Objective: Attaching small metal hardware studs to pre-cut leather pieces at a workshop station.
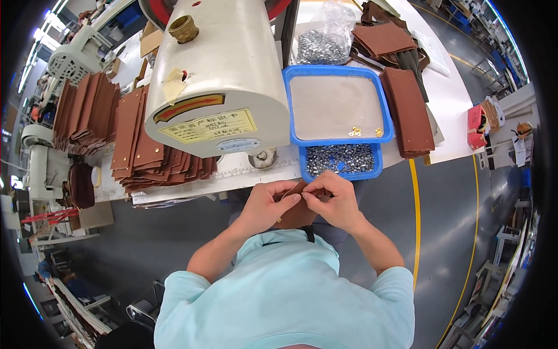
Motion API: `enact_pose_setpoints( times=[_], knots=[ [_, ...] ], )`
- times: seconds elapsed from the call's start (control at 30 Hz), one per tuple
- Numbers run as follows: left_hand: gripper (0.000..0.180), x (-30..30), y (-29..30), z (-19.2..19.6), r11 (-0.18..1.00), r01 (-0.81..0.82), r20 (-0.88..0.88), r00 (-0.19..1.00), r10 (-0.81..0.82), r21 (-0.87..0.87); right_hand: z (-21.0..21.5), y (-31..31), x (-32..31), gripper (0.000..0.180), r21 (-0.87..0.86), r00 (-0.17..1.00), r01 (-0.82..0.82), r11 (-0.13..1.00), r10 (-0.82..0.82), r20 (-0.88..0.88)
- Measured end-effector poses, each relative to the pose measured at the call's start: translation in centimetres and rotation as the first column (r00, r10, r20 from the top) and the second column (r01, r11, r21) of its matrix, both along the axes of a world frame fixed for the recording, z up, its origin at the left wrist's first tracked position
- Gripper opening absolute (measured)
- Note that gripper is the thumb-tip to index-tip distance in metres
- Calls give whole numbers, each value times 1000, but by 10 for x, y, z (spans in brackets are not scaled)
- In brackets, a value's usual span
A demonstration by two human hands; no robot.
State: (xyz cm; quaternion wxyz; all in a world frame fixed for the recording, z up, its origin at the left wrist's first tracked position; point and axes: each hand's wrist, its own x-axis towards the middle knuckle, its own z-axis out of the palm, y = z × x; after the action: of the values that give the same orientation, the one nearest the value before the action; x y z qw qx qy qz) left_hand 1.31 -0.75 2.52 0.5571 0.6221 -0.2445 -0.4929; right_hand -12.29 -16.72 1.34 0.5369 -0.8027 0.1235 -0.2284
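In front of my chest, close to the table edge, I hold a brown leather piece (297, 216) with a small gold stud near its lower left. My left hand (263, 205) is closed on its left side, thumb lying over the leather. The fingers of my right hand (336, 202) are pinched together at the leather's upper right edge; whatever is between those fingertips is too small to make out. Just beyond my hands sits a blue tray of small silvery metal fittings (340, 160). Partly above it rests a larger blue tray (336, 71) with several gold-coloured fittings.
A cream-coloured machine (224, 70) stands at the table's edge, left of the trays. Stacks of brown leather pieces (136, 139) lie to its left. On the right are another leather stack (408, 110) and a clear bag of metal fittings (322, 43).
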Motion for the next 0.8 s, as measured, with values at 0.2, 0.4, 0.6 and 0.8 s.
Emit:
enact_pose_setpoints(
  times=[0.2, 0.4, 0.6, 0.8],
  knots=[
    [24, 1, 3, 5, 999, 23, 191, 981, -29, 36, 2, -3, 0, 13, 191, 995, -11, 982, 30, -98],
    [20, 0, 9, 0, 998, 52, 443, 896, -37, -21, -11, -47, 11, 17, -141, 961, 9, 990, -48, -274],
    [23, -1, 8, -11, 922, 233, 826, 547, 139, -309, -40, -63, 20, 17, -478, 930, 5, 878, -179, -320],
    [28, 1, 11, -8, 849, 282, 831, 482, 278, -447, -45, -63, 21, 8, -553, 927, 19, 833, -221, -302]
  ],
)
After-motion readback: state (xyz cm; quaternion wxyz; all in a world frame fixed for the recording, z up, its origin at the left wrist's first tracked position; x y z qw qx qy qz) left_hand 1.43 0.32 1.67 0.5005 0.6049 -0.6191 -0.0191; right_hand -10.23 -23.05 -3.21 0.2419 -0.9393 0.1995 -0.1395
